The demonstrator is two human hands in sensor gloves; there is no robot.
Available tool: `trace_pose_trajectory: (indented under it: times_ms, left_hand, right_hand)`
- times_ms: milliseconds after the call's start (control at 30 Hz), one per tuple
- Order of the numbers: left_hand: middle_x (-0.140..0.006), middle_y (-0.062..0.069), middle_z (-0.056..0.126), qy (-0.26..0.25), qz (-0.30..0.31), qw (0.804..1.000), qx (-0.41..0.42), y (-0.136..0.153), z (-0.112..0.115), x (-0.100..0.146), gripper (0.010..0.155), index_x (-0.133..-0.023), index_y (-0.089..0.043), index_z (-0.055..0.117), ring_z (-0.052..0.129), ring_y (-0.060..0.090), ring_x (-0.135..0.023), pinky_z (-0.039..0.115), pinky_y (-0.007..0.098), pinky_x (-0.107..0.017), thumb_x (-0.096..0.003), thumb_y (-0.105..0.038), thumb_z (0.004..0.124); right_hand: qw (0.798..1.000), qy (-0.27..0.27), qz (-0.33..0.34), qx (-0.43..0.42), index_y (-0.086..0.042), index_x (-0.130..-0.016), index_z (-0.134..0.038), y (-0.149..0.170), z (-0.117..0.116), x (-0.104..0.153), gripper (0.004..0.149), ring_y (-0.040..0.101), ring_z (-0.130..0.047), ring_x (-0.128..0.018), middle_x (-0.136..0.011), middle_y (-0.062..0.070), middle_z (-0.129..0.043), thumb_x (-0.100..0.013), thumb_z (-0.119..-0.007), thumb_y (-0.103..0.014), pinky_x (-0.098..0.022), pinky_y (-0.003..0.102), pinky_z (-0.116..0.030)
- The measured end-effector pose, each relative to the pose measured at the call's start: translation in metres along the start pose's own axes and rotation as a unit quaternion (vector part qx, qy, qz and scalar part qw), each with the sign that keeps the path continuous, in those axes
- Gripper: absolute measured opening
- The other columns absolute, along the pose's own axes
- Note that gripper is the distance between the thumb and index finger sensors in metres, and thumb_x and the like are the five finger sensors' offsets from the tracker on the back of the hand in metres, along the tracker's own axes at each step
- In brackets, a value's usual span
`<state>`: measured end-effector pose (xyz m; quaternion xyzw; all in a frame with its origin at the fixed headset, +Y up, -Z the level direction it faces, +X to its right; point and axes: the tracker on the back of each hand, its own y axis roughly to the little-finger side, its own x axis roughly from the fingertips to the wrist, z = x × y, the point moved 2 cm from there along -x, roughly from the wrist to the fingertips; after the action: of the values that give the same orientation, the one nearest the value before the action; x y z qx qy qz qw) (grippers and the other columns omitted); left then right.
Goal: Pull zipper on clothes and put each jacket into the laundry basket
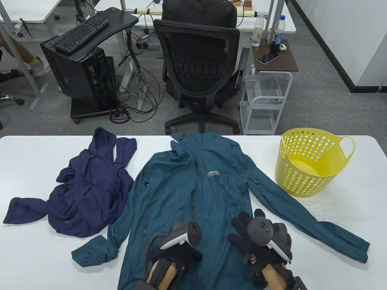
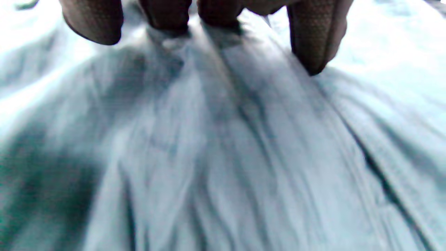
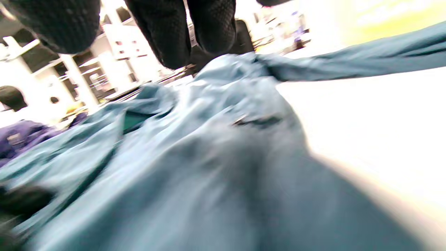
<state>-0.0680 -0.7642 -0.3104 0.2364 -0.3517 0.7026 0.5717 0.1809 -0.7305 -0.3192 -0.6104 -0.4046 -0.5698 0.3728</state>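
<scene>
A white table (image 1: 30, 265) seen from above, with two jackets and a basket on it. A teal jacket (image 1: 193, 193) lies flat in the middle, front side up, collar pointing away from the person and sleeves spread out to both sides. Its zipper (image 1: 195, 187) runs down the centre of the chest. A small logo sits on the chest to the right of the zipper.

A navy jacket (image 1: 87, 187) lies crumpled to the left of the teal one, their edges touching. A yellow basket (image 1: 311, 163) with round holes in its wall stands upright at the right end of the table, just beside the teal jacket's right sleeve. Nothing is inside it.

Both gloved hands rest on the lower part of the teal jacket, at the near edge of the table. The left hand (image 1: 178, 250) sits on the zipper line; in the left wrist view its fingertips (image 2: 313, 45) press down into the cloth, bunching it into folds, but whether they pinch the fabric or the zipper pull cannot be told. The right hand (image 1: 257, 241) lies to the right of the zipper, its fingers (image 1: 242, 223) spread and fairly straight, flat on the cloth, holding nothing.

Beyond the table stand a black office chair (image 1: 199, 60), a keyboard (image 1: 80, 30) on a black stand, and a small side cart (image 1: 266, 99) carrying bottles and a phone.
</scene>
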Motion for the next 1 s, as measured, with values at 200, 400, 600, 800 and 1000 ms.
trace_pose_trajectory:
  times_ms: [200,400,600,800,1000]
  left_hand:
    - [-0.119,-0.007,0.053,-0.160,-0.085,0.982,0.051,0.033,-0.022,0.007,0.058,-0.100,-0.058,0.046,0.043,0.038,-0.110,0.047,0.066,-0.072,-0.0467,-0.040,0.062]
    - [-0.123,-0.003,0.026,-0.212,-0.216,0.949,0.093,0.105,-0.024,0.000,0.069,-0.104,-0.054,0.032,0.018,0.040,-0.109,0.035,0.067,-0.072,-0.0422,-0.063,0.061]
    - [-0.121,-0.001,0.012,-0.125,-0.231,0.953,0.154,0.136,-0.003,-0.023,0.075,-0.105,-0.052,0.022,0.014,0.047,-0.107,0.030,0.069,-0.072,-0.0408,-0.068,0.057]
    - [-0.121,0.004,0.013,-0.110,-0.239,0.956,0.132,0.132,0.000,-0.028,0.075,-0.105,-0.051,0.021,0.030,0.049,-0.107,0.038,0.068,-0.072,-0.0410,-0.068,0.055]
    - [-0.120,0.011,0.020,-0.106,-0.256,0.956,0.100,0.125,-0.003,-0.024,0.074,-0.106,-0.049,0.022,0.041,0.043,-0.105,0.045,0.064,-0.072,-0.0417,-0.068,0.056]
  right_hand:
    - [0.995,0.017,-0.088,0.033,-0.039,-0.111,-0.042,0.042,0.010,-0.010,0.079,0.046,-0.008,-0.106,-0.124,0.000,-0.029,-0.043,-0.071,-0.068,-0.070,0.072,-0.021]
    - [0.983,0.041,-0.178,0.020,-0.038,-0.111,-0.040,0.089,0.022,-0.016,0.080,0.045,-0.007,-0.106,-0.124,0.000,-0.025,-0.043,-0.070,-0.068,-0.071,0.071,-0.018]
    - [0.970,0.008,-0.243,0.009,-0.036,-0.111,-0.039,0.132,0.010,-0.026,0.081,0.045,-0.003,-0.106,-0.124,0.000,-0.022,-0.044,-0.070,-0.068,-0.071,0.070,-0.017]
    - [0.964,-0.041,-0.261,-0.008,-0.032,-0.111,-0.041,0.150,-0.006,-0.031,0.081,0.049,-0.011,-0.105,-0.123,0.005,-0.031,-0.044,-0.069,-0.066,-0.071,0.070,-0.021]
    - [0.968,-0.036,-0.249,0.008,-0.030,-0.110,-0.049,0.141,-0.004,-0.030,0.076,0.050,-0.028,-0.106,-0.121,0.006,-0.039,-0.045,-0.069,-0.064,-0.071,0.070,-0.030]
